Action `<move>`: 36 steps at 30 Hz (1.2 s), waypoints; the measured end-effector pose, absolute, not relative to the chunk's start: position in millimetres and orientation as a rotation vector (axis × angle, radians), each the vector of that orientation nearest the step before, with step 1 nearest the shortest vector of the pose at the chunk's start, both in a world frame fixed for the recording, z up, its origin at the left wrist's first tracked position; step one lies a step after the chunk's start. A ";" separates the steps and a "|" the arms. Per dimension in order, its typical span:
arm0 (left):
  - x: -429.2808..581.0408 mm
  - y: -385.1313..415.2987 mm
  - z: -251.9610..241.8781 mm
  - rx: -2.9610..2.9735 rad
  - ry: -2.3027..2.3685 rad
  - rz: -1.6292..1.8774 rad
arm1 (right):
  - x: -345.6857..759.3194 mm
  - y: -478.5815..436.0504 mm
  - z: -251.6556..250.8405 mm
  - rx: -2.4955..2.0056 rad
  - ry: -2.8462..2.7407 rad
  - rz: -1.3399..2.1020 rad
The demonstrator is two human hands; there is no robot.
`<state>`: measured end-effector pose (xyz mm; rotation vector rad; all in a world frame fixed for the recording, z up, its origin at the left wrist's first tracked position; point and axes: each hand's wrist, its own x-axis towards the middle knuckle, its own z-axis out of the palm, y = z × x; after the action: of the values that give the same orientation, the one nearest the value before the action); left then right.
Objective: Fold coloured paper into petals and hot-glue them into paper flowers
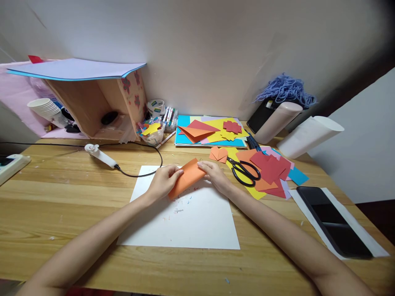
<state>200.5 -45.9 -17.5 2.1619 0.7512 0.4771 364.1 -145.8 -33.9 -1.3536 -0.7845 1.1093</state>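
Note:
Between my two hands is a folded piece of orange paper (189, 177), tilted over a white sheet (185, 230) with small coloured marks. My left hand (163, 181) pinches its left side, thumb on top. The upper right corner is pinched by my right hand (214, 174), whose other fingers are partly hidden behind the paper. Just beyond my right hand lie an orange paper heart (218, 154) and black-handled scissors (245, 171), the scissors resting on yellow paper.
Coloured paper scraps (273, 168) spread at right, near a black phone (335, 222). Behind are stacked coloured sheets (182, 137) with cut paper flowers (232, 127). A cardboard box (131, 102) and a white corded device (101, 156) stand left; two rolls (310, 135) lean back right.

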 end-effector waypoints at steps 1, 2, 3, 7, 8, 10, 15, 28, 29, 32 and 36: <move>200.4 -48.1 -17.7 2.144 0.761 0.511 | 362.3 -146.6 -32.2 -1.322 -0.746 1.167; 200.2 -49.9 -17.6 2.139 0.762 0.536 | 360.1 -147.3 -30.7 -1.280 -0.715 1.218; 200.0 -51.4 -17.2 2.141 0.760 0.558 | 357.8 -148.0 -29.5 -1.228 -0.693 1.259; 199.1 -54.3 -14.1 2.130 0.785 0.619 | 350.6 -148.9 -29.0 -1.058 -0.654 1.338; 198.9 -54.9 -13.5 2.115 0.800 0.631 | 349.3 -148.6 -29.7 -1.057 -0.663 1.319; 198.6 -56.4 -12.8 2.068 0.812 0.646 | 346.4 -147.8 -31.3 -1.126 -0.700 1.250; 199.0 -60.4 -13.2 1.916 0.772 0.652 | 340.1 -147.2 -31.0 -1.377 -0.755 1.122; 199.6 -55.9 -31.0 1.945 0.793 0.587 | 345.0 -143.9 -37.3 -1.337 -0.731 1.209; 199.6 -56.5 -31.6 1.944 0.793 0.589 | 345.1 -143.7 -37.2 -1.344 -0.749 1.232; 199.6 -57.5 -33.6 1.934 0.791 0.582 | 345.6 -142.9 -39.4 -1.343 -0.783 1.238; 200.2 -57.4 -36.2 1.918 0.800 0.574 | 346.3 -142.0 -45.3 -1.341 -0.743 1.209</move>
<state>200.2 -57.4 -36.2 1.9176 0.8001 0.5739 346.3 -142.0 -45.3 -1.3413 -0.7430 1.2085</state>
